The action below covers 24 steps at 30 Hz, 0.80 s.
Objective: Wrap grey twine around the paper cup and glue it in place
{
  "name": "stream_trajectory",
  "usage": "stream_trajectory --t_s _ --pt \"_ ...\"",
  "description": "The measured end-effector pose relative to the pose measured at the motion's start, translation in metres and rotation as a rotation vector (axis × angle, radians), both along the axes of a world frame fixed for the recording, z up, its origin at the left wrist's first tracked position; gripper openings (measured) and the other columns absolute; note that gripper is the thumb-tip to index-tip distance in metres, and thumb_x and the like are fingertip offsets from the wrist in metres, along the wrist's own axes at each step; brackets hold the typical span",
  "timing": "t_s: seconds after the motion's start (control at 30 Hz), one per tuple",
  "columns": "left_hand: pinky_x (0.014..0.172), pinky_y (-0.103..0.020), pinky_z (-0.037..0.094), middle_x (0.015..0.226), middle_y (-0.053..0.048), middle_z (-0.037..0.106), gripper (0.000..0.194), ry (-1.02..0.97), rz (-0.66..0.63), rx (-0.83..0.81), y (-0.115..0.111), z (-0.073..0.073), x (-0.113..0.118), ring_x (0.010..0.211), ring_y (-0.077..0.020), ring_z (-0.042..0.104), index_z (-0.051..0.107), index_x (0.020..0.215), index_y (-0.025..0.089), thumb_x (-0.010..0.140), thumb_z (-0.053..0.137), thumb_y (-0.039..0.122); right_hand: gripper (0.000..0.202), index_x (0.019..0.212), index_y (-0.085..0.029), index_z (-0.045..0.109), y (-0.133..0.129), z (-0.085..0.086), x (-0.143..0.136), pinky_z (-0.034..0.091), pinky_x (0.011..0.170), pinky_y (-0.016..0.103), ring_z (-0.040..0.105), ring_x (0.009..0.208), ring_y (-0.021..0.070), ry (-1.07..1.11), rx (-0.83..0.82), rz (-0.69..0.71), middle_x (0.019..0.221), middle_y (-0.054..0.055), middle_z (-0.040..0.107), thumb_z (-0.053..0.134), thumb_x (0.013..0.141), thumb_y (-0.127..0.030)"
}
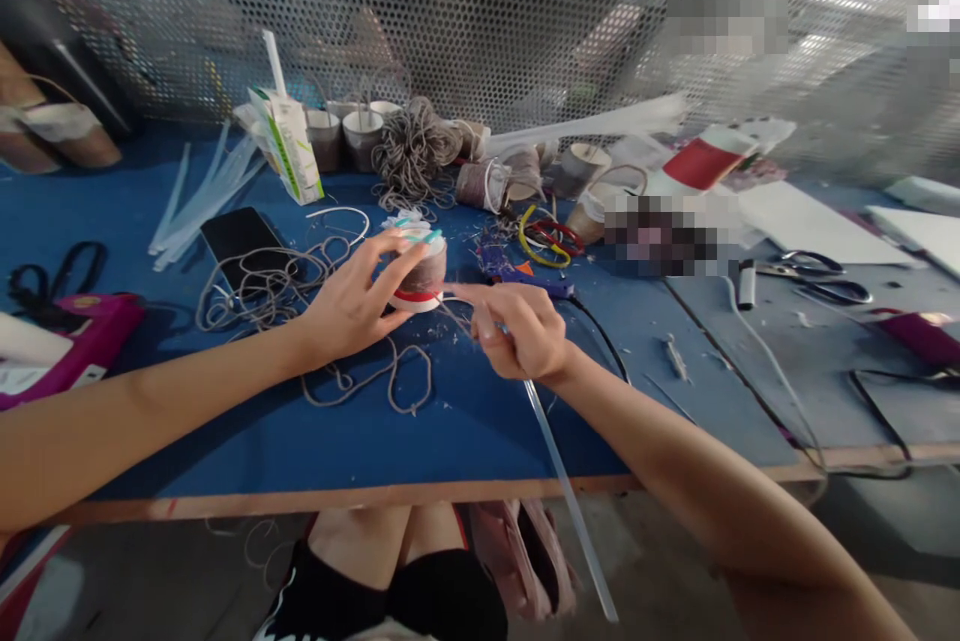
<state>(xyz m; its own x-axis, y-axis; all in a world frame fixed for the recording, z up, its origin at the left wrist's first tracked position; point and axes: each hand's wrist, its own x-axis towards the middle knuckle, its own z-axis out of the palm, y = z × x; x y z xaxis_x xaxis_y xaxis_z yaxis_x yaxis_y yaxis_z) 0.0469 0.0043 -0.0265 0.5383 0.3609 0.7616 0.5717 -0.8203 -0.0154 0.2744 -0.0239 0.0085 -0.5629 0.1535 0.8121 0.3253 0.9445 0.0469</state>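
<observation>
My left hand (pixel 360 296) is wrapped over a small cup (pixel 421 271), its fingertips on the white, crumpled top. Brown-grey cord covers the cup's side, and a red band runs near its white base. My right hand (pixel 521 326) is just right of the cup, its index finger stretched to the cup's lower side and the other fingers curled in. A grey cord (pixel 454 314) runs from the cup into its grip. Below this hand a long clear glue stick (pixel 566 491) slants past the table edge; whether the hand holds it is hidden. Loose cord (pixel 409 381) lies in loops below the cup.
A blue glue gun (pixel 525 271) lies behind my right hand. Cord-wrapped cups (pixel 480 183) and a cord bundle (pixel 416 151) stand along the mesh screen (pixel 480 31). A phone (pixel 244 246), drink carton (pixel 289 146), magenta glue gun (pixel 105 336) and scissors (pixel 810 266) lie around.
</observation>
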Motion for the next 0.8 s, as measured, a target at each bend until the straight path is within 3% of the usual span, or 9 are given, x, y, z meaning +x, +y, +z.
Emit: stream_trajectory --t_s 0.1,0.17,0.27,0.37,0.5,0.63,0.8 --pt "0.105 -0.058 0.054 0.125 -0.015 0.05 0.077 -0.029 0.041 0.072 0.002 -0.001 0.0 0.128 -0.0347 0.054 0.025 0.15 0.02 0.084 0.064 0.011 0.035 0.132 -0.019 0.048 0.003 0.013 0.008 0.05 0.049 0.026 0.058 0.052 0.013 -0.03 0.13 -0.026 0.068 -0.001 0.062 0.04 0.098 -0.017" --pt "0.104 -0.061 0.053 0.127 -0.016 0.048 0.078 -0.089 0.054 0.104 0.005 -0.003 0.0 0.127 -0.0359 0.053 0.024 0.15 0.021 0.083 0.064 0.013 0.033 0.128 -0.021 0.051 0.009 0.025 0.017 0.053 0.057 0.029 0.061 0.062 0.0149 0.017 0.09 -0.197 0.076 0.002 0.064 0.044 0.096 -0.018" --pt "0.104 -0.061 0.053 0.132 -0.016 0.042 0.078 -0.246 0.025 0.126 0.009 -0.006 -0.001 0.126 -0.036 0.052 0.026 0.148 0.023 0.084 0.069 0.032 0.022 0.116 -0.023 0.056 0.025 0.044 0.041 0.057 0.075 0.04 0.062 0.089 0.022 0.067 -0.109 -0.524 0.097 0.008 0.063 0.052 0.094 -0.026" --pt "0.104 -0.055 0.054 0.128 -0.012 0.037 0.085 -0.498 -0.111 0.111 0.014 -0.007 -0.001 0.126 -0.0327 0.049 0.029 0.144 0.027 0.077 0.072 0.058 0.026 0.105 -0.024 0.059 0.037 0.055 0.067 0.052 0.089 0.053 0.056 0.103 0.0291 -0.273 -0.358 -0.644 0.106 0.008 0.058 0.067 0.081 -0.034" --pt "0.11 -0.058 0.047 0.125 -0.008 0.035 0.088 -0.613 -0.25 0.068 0.021 -0.009 -0.001 0.126 -0.0294 0.045 0.032 0.136 0.029 0.07 0.067 0.075 0.048 0.107 -0.017 0.057 0.038 0.049 0.075 0.051 0.086 0.05 0.054 0.101 0.0335 -0.79 -0.586 -0.739 0.109 0.013 0.057 0.075 0.063 -0.025" --pt "0.104 -0.053 0.052 0.133 -0.01 0.031 0.073 -0.623 -0.278 -0.205 0.022 -0.011 0.002 0.136 -0.0311 0.039 0.027 0.135 0.032 0.079 0.065 0.06 0.036 0.101 -0.013 0.054 0.034 0.033 0.055 0.049 0.08 0.042 0.056 0.099 0.0326 -0.908 -0.548 -0.855 0.108 0.017 0.054 0.06 0.066 -0.013" --pt "0.103 -0.051 0.053 0.138 -0.014 0.03 0.08 -0.454 -0.298 -0.357 0.018 -0.013 0.003 0.136 -0.0312 0.04 0.026 0.139 0.027 0.07 0.067 0.021 0.034 0.104 -0.012 0.051 0.034 0.023 0.045 0.045 0.065 0.036 0.058 0.082 0.0261 -0.804 -0.541 -0.875 0.107 0.017 0.053 0.051 0.071 -0.014"
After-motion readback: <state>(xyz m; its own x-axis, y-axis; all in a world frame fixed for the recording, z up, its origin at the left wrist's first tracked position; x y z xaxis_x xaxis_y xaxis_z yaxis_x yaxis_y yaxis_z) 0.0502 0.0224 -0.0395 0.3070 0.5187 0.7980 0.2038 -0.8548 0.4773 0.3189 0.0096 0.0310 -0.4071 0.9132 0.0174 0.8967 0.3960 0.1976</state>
